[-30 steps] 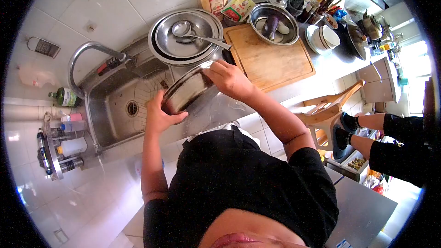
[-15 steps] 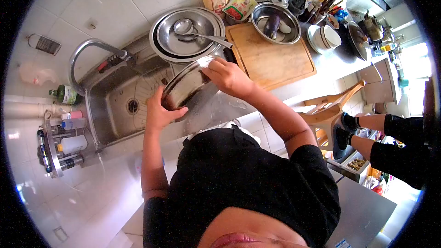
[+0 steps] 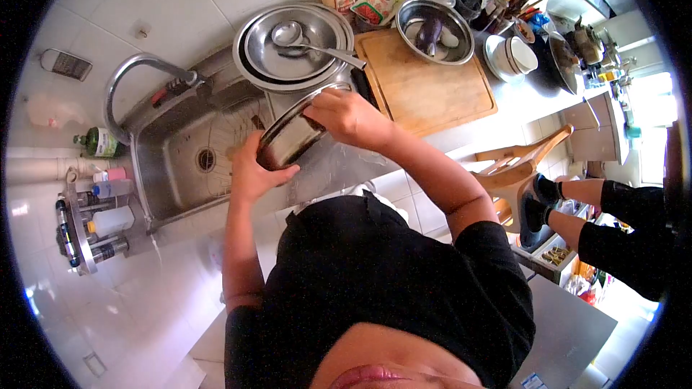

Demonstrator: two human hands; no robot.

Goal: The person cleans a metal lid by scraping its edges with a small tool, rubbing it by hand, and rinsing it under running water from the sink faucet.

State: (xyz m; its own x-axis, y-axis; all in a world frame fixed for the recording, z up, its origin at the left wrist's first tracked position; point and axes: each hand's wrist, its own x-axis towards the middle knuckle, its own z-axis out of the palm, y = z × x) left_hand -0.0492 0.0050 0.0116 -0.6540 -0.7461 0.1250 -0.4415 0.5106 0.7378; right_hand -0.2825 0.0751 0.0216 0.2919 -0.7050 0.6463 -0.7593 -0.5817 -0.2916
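A round metal pan [image 3: 294, 133] is tilted on edge over the counter, just right of the sink. My left hand [image 3: 258, 169] grips its lower left rim, thumb apart from the fingers. My right hand [image 3: 339, 117] is at the upper right side, its fingers bent into the pan; whether they hold something small is hidden. Behind the pan, nested steel bowls [image 3: 252, 70] hold a ladle [image 3: 317, 47].
The sink [image 3: 169, 187] and its faucet [image 3: 140, 61] lie left. Right are a cutting board [image 3: 425, 97], a steel bowl [image 3: 461, 57] with an eggplant [image 3: 430, 32], and stacked white bowls [image 3: 522, 56]. Another person's legs [image 3: 577, 202] show beside a wooden chair [image 3: 515, 166].
The pan has tipped more onto its edge. My right hand has moved slightly left across it, while my left hand stays on the rim. The view has shifted a little.
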